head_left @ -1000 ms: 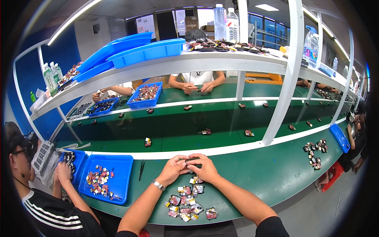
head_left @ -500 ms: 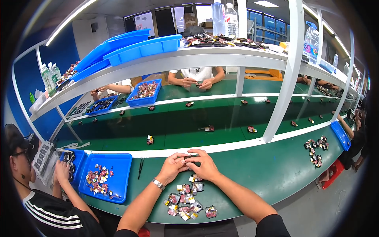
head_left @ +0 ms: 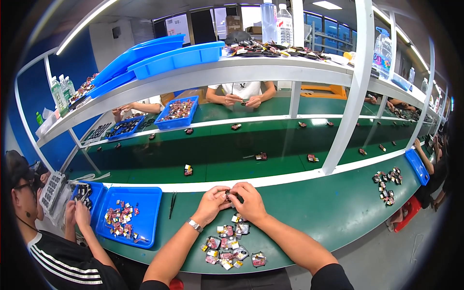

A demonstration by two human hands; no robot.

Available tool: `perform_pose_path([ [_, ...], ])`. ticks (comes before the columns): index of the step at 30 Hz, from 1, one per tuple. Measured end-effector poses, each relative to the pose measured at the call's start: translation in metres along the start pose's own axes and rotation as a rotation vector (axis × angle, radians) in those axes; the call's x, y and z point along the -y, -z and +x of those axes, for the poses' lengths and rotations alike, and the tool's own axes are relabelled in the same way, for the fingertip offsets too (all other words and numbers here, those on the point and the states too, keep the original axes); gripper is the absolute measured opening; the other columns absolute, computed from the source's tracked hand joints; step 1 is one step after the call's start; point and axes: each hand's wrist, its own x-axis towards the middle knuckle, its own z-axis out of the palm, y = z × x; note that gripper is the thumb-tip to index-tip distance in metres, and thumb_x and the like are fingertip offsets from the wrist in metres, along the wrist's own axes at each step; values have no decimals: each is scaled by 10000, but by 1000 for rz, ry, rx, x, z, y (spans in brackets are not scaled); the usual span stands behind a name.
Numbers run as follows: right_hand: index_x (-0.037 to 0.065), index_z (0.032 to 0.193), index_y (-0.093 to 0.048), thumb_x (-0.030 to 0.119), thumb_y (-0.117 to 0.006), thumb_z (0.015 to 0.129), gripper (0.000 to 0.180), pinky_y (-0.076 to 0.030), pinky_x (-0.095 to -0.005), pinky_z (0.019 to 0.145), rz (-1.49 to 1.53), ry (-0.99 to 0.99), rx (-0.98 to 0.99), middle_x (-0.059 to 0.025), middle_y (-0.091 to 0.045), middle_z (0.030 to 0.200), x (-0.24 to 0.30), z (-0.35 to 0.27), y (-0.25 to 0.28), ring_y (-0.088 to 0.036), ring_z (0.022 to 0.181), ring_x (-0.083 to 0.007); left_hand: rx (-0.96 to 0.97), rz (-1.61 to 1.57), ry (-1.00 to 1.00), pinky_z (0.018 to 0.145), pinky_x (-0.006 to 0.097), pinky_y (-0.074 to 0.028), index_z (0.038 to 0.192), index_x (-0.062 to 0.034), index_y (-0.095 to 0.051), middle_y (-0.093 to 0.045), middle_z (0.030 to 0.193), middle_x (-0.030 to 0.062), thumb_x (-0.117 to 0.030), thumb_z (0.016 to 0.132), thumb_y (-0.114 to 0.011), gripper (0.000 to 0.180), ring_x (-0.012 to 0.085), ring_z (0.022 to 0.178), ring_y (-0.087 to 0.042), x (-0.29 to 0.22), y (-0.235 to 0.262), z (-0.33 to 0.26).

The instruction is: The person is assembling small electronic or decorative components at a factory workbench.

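My left hand and my right hand meet over the green bench, fingertips pinched together on one small dark part between them. A watch band sits on my left wrist. Just below my hands lies a pile of several small red, black and silver parts near the front edge of the bench. Black tweezers lie to the left of my left hand.
A blue tray with small parts sits at the left, beside a seated person in a black striped shirt. Single parts ride the green conveyor belt. Another person works opposite. More parts and a blue tray lie right.
Both hands stay together on the small part with only slight finger movement. The parts on the conveyor have shifted a little.
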Motion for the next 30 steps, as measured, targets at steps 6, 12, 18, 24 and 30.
perform_pose_path([
  [6,34,877,-638,60,-716,781,126,-526,-344,696,-44,82,-53,-88,-610,956,2,0,0,-633,809,-259,-7,-27,0,939,364,-541,1214,-10,-475,-632,1113,103,-62,968,-529,256,193,1055,-623,-2,-2,-1],
  [12,33,910,-658,64,-716,781,145,-538,-351,723,-107,141,-15,-86,-615,964,5,-1,3,-645,847,-257,-23,-40,2,911,349,-555,1218,4,-478,-625,1109,116,-43,992,-465,232,182,1022,-629,-2,-1,-2],
  [18,31,927,-660,74,-695,795,143,-543,-355,735,-129,139,-9,-83,-616,979,3,-2,2,-645,852,-253,-5,-65,-7,931,363,-550,1220,14,-468,-623,1114,119,-38,984,-480,242,194,1026,-632,-2,-2,0],
  [24,32,932,-648,88,-674,814,133,-539,-369,742,-139,134,25,-86,-608,994,3,-1,4,-632,874,-265,-4,-49,-6,931,364,-552,1210,17,-476,-621,1109,119,-46,980,-494,239,193,1023,-633,-3,-4,-1],
  [30,36,967,-635,43,-684,799,175,-546,-342,719,-21,157,56,-91,-605,1011,1,4,10,-645,839,-253,4,-40,-39,887,338,-565,1185,2,-505,-632,1108,97,-62,970,-521,225,169,993,-640,-1,-1,-2],
])
